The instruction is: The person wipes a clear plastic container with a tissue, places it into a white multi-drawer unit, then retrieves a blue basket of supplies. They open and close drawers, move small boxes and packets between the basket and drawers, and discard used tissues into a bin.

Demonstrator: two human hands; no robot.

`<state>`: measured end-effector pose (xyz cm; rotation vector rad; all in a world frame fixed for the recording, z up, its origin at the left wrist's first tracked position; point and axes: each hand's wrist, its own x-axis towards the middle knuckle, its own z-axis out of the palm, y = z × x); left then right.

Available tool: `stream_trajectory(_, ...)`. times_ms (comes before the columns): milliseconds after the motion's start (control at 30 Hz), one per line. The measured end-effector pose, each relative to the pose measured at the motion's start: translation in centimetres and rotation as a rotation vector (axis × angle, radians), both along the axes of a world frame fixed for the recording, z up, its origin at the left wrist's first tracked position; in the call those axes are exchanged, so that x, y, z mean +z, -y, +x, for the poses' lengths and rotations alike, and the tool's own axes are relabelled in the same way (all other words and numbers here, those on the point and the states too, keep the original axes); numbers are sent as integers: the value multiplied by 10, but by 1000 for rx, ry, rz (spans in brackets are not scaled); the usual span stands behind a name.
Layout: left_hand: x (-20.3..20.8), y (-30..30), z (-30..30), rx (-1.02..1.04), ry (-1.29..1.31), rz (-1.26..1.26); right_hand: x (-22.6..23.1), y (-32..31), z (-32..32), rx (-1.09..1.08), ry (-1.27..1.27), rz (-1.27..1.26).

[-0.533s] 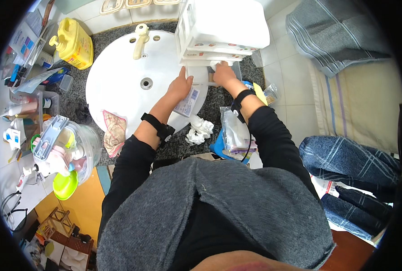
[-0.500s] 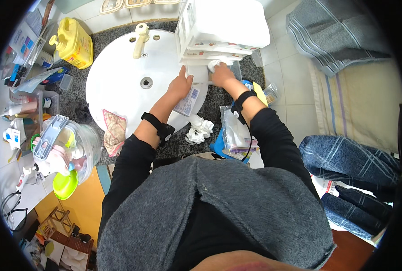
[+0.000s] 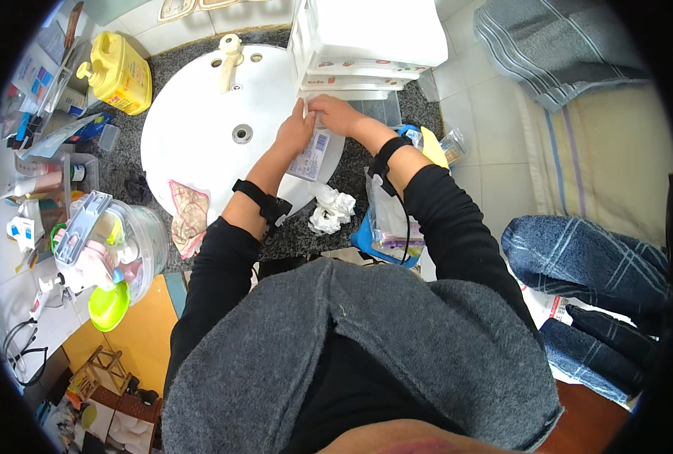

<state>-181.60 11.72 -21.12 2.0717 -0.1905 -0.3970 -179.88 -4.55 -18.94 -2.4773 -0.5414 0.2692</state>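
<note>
Under the gripping left fingers [image 3: 299, 111] extends a white packet [image 3: 311, 157]; what right fingers [image 3: 322, 104] hold is unclear.

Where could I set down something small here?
A narrow granite strip is bare between the yellow bottle and the basin, which is open around its drain. It's crowded around the clear tub and right of the crumpled tissue.

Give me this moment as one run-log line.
left hand: at printed packet | right hand: close by left hand | packet: over sink | crumpled tissue: near packet
</note>
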Motion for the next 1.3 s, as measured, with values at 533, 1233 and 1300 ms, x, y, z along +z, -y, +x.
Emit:
stream_trajectory(533,2,14,-15,61,69,20,46,47,-11,-202,-279,-379)
stream_trajectory(1233,74,-20,-44,442,-357,-1040,96,-49,-95,-398,148,598)
stream_trajectory(1300,78,-17,-45,516,-365,-1121,103,-55,-114,-347,389,444)
